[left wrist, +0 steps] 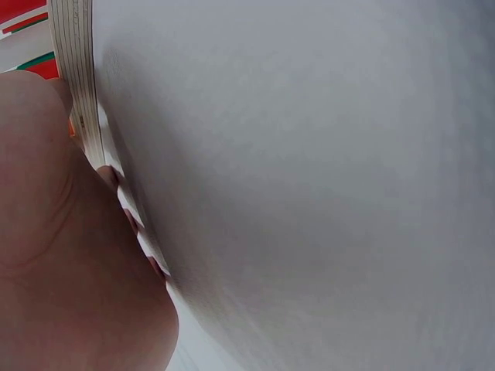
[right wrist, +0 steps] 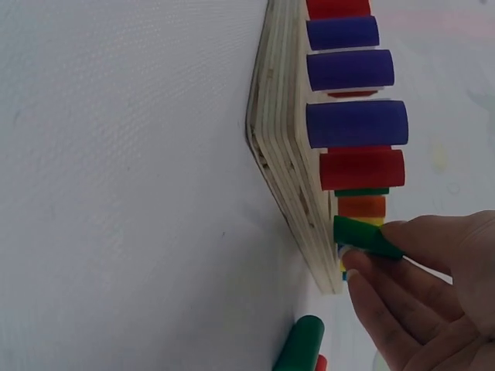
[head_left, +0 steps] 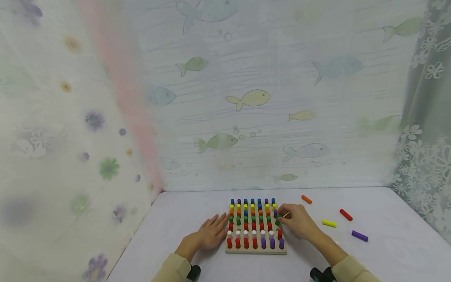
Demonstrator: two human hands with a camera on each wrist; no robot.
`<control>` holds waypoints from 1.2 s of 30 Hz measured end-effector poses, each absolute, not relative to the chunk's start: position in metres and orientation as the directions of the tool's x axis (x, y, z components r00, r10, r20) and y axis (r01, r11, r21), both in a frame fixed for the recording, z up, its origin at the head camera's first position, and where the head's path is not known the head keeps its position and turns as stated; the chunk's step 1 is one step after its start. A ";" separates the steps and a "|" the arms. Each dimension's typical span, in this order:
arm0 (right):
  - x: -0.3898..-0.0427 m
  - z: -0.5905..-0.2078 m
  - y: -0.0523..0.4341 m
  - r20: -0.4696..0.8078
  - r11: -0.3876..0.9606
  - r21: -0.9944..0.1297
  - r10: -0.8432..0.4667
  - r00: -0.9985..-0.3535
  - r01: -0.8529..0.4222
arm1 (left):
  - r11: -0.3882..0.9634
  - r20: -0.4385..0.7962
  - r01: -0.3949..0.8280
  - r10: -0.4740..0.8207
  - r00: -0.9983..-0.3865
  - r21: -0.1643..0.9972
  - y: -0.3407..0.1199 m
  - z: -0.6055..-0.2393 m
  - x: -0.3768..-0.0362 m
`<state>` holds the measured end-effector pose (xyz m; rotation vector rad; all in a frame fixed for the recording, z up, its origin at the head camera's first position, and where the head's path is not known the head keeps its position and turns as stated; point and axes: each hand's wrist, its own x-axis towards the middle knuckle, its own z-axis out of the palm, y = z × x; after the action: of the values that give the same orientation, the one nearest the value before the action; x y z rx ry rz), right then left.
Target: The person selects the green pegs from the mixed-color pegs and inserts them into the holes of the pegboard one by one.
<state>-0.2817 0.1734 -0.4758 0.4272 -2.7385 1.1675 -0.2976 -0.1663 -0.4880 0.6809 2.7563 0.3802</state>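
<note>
A wooden pegboard [head_left: 256,252] stands on the table, filled with rows of coloured pegs. My right hand [head_left: 297,220] is at its right edge, where thumb and fingers pinch a green peg [right wrist: 360,234]. That peg leans slightly compared with the purple pegs [right wrist: 356,124] near it; whether its lower end sits in a hole, I cannot tell. Flat on the table, my left hand [head_left: 212,232] touches the board's left side with straight fingers. The left wrist view shows this hand beside the layered board edge [left wrist: 76,77].
Right of the board lie loose pegs: orange [head_left: 306,199], red [head_left: 346,214], yellow [head_left: 329,223] and purple [head_left: 359,235]. Another green peg [right wrist: 300,346] shows low in the right wrist view. Patterned curtains hang behind the white table [head_left: 169,207] and along both sides.
</note>
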 end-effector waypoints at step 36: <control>-0.271 -0.466 0.191 0.230 0.636 -0.635 -0.385 -0.894 -0.438 | 0.850 -0.199 0.411 0.488 -0.850 0.329 -0.167 -0.492 -0.300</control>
<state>-0.2714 0.1914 -0.4664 0.6987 -2.7749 1.1076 -0.3001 -0.1670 -0.4922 0.6833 2.7508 0.3998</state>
